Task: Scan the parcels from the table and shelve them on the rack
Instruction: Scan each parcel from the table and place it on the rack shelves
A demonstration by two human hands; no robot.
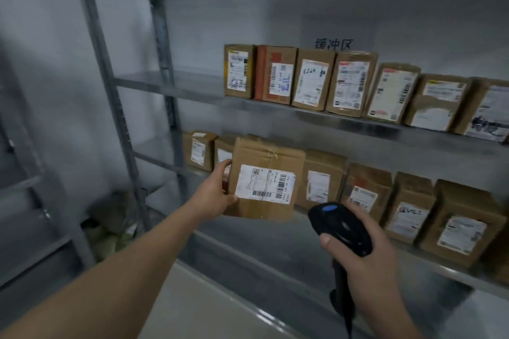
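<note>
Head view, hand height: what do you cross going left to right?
Rack's front upright → left hand → held parcel, which the left hand grips → barcode scanner, which the right hand grips → rightmost lower-shelf box.

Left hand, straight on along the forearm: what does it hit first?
Probably the small parcel standing on the lower shelf, just behind the left hand and the held parcel. Depth is unclear, so it might clear it.
</note>
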